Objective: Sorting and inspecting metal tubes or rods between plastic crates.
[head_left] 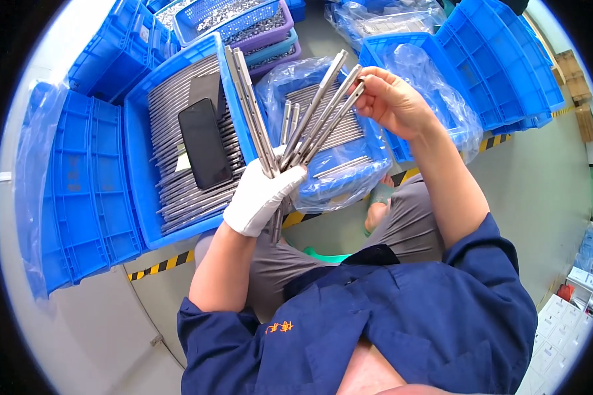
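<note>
My left hand (pixel 260 197), in a white glove, is closed around a fanned bunch of slim metal rods (pixel 254 108). Their upper ends spread apart, and holes show near several tips. My bare right hand (pixel 395 99) is at the right side of the fan, thumb and fingers pinched at the tip of one rod (pixel 336 108); a small dark spot shows at the fingertips. Below the bunch, a plastic-lined blue crate (pixel 280 85) holds more rods in a row. To the left, a larger blue crate (pixel 135 131) is filled with stacked rods.
A black phone (pixel 205 145) lies on the rods in the left crate. Blue crates (pixel 89 191) stand at far left, others (pixel 501 59) at right. Behind are baskets (pixel 227 23) of small metal parts. Yellow-black tape (pixel 171 265) marks the floor.
</note>
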Demonstrator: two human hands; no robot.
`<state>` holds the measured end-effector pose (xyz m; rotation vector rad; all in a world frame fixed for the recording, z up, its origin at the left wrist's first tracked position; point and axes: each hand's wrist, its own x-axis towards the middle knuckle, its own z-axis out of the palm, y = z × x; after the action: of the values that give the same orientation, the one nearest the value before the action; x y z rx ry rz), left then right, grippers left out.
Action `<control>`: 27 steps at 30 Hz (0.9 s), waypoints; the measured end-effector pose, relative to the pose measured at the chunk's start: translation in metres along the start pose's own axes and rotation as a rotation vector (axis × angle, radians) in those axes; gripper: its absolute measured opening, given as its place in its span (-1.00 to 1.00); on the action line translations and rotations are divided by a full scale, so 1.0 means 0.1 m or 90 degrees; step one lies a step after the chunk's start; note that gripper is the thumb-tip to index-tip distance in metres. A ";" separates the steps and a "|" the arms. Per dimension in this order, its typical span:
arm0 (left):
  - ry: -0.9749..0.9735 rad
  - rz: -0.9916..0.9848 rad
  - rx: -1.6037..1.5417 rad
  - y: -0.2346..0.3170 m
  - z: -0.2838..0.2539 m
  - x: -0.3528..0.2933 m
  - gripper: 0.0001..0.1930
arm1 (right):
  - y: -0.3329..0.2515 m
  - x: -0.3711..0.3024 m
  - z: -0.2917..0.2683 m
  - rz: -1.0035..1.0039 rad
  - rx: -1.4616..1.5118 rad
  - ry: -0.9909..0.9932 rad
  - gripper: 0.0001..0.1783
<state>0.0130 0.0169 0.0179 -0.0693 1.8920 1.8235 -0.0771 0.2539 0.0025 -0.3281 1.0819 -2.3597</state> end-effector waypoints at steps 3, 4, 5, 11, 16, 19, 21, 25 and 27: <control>0.042 0.012 -0.093 0.04 0.05 0.00 -0.77 | 0.03 -0.04 0.06 -0.048 -0.112 0.125 -0.83; 0.033 -0.002 -0.115 0.04 0.03 0.00 -0.72 | 0.02 -0.05 0.10 -0.046 -0.112 0.121 -0.83; 0.036 -0.002 -0.116 0.03 0.02 -0.01 -0.72 | -0.01 -0.07 0.14 0.007 -0.185 0.120 -0.83; 0.034 0.041 -0.070 0.04 0.06 -0.01 -0.78 | 0.30 -0.07 0.44 0.169 -0.325 0.085 -0.81; 0.079 0.038 -0.068 0.00 0.08 0.02 -0.83 | 0.60 -0.12 0.60 0.129 -0.219 0.104 -0.79; 0.125 0.080 -0.058 -0.03 0.08 0.04 -0.84 | 0.40 -0.05 0.42 0.143 -0.244 0.166 -0.76; 0.132 0.080 -0.059 0.00 0.08 0.04 -0.83 | 0.29 -0.06 0.31 0.228 -0.146 0.090 -0.75; 0.027 0.060 -0.208 -0.04 0.09 0.05 -0.75 | 0.50 -0.11 0.46 0.407 -0.086 -0.018 -0.79; 0.019 0.030 -0.201 -0.02 0.08 0.03 -0.74 | 0.61 -0.12 0.53 0.469 -0.028 -0.044 -0.79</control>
<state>0.0140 0.0249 0.0147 -0.1614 1.6202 2.1506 -0.0230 0.1939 -0.0096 -0.0100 0.9999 -1.6589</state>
